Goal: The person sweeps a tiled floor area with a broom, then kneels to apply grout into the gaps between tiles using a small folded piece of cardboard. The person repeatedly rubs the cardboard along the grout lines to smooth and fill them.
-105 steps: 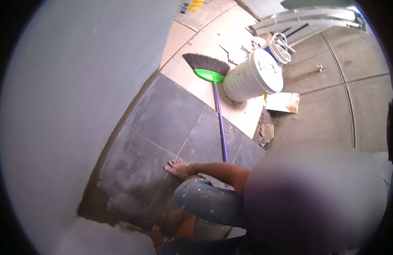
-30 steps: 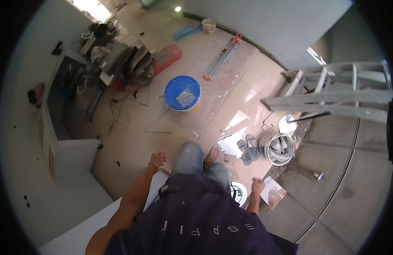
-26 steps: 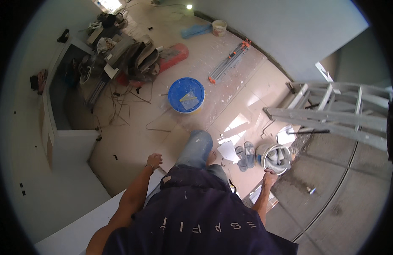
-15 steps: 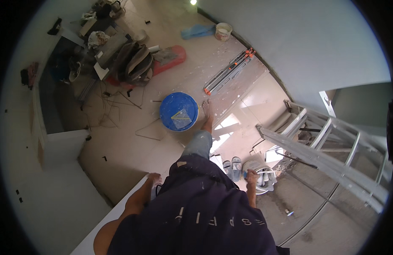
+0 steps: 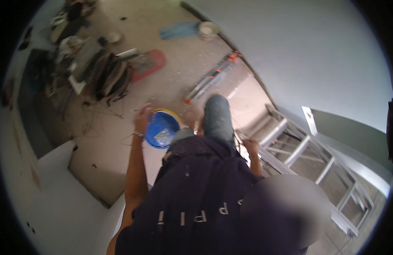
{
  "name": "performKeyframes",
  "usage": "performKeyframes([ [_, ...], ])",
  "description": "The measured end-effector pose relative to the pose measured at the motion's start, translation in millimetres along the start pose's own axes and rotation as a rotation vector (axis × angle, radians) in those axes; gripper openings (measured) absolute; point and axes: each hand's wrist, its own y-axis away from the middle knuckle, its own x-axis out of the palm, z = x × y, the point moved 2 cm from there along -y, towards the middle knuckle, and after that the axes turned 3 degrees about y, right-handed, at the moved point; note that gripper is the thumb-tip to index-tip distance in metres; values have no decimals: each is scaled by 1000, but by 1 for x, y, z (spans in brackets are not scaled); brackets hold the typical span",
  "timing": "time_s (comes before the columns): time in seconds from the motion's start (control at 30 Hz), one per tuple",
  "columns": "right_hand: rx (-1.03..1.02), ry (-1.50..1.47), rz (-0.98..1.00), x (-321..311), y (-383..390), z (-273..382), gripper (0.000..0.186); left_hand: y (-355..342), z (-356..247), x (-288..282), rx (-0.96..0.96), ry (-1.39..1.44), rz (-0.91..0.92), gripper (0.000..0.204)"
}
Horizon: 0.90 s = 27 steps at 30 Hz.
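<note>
At far left, a cluttered heap (image 5: 105, 76) lies on the pale floor (image 5: 101, 144), with a red object (image 5: 154, 63) at its right. Next, the left hand (image 5: 142, 119) overlaps the left edge of the blue-topped bucket (image 5: 160, 123); its fingers look partly bent, but blur hides whether its grip has hold of the rim. The bucket stands on the floor, just left of the person's legs (image 5: 218, 117). Beyond them lies an orange-ended rail tool (image 5: 211, 80). Rightward, the right hand (image 5: 250, 146) appears curled beside the metal ladder (image 5: 297, 151); I cannot tell whether its grip holds anything.
</note>
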Motion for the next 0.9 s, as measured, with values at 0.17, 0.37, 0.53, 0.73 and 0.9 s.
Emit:
performKeyframes([
  [0.17,-122,-53,125,22,-81,61,31,13,104,-76,-472,300,-383,40],
  [0.37,-71,453,390,7,-162,94,25,148,222,-48,-961,470,-861,11],
  [0.53,-192,649,497,-20,-298,205,20,154,166,80,-918,750,-987,5],
  [0.73,-448,402,376,-21,-457,515,9,2,78,174,-486,-165,-323,26],
  [0.9,-730,376,417,47,-485,750,12,-132,-16,144,-487,472,-532,35],
])
